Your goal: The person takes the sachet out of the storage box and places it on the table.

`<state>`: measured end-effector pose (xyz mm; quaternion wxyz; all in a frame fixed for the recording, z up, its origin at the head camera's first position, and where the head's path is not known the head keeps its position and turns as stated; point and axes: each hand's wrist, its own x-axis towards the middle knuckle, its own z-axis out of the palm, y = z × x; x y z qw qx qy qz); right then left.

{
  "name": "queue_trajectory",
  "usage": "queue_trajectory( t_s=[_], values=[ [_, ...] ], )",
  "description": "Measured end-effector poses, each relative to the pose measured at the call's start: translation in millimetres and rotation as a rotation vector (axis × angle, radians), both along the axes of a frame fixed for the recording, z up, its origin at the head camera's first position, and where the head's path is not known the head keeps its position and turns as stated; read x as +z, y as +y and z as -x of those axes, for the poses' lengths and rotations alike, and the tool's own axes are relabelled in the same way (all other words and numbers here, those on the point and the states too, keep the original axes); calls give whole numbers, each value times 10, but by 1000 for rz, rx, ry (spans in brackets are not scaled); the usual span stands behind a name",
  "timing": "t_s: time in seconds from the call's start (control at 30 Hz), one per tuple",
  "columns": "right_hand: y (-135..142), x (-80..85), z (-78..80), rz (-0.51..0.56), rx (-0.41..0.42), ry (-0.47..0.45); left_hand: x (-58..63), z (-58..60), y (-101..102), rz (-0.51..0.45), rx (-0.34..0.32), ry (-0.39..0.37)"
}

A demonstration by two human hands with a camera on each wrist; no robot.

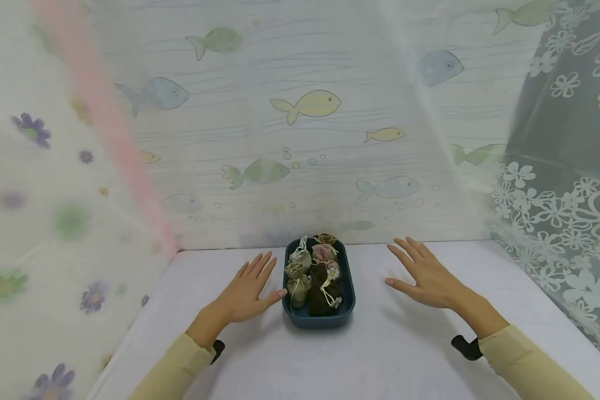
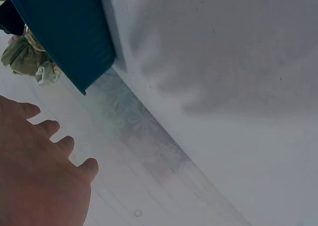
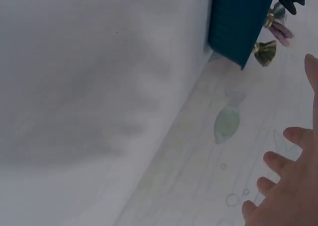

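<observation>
A dark teal plastic basin (image 1: 320, 322) stands on the white table, filled with several small drawstring pouches. Among them are an olive-green pouch (image 1: 298, 291), a dark brown pouch (image 1: 320, 297), a pink pouch (image 1: 324, 253) and a pale grey-green pouch (image 1: 301, 257). My left hand (image 1: 245, 291) hovers palm down just left of the basin, fingers straight, its thumb tip overlapping the rim in the head view. Farther off on the right, my right hand (image 1: 427, 278) is held with fingers spread over the table, apart from the basin. Both hands hold nothing.
The white table (image 1: 380, 361) meets a sheer curtain with printed fish (image 1: 305, 105) at its back edge. A flowered curtain (image 1: 40, 222) hangs along the left side, and a white lace-flower curtain (image 1: 575, 222) along the right. Hand shadows fall on the tabletop.
</observation>
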<state>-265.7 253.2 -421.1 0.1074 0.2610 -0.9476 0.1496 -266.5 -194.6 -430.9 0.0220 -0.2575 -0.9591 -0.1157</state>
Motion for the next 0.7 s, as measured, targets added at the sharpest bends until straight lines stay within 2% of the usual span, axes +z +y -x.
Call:
queue_trajectory(
  t_s=[0.37,0.7],
  values=[
    [-211,2,-35,61,65,18,3,-62,74,-50,-24,-75],
    [-478,-42,-80,116,99,-87,-80,-86,125,-56,-78,-125]
  ],
)
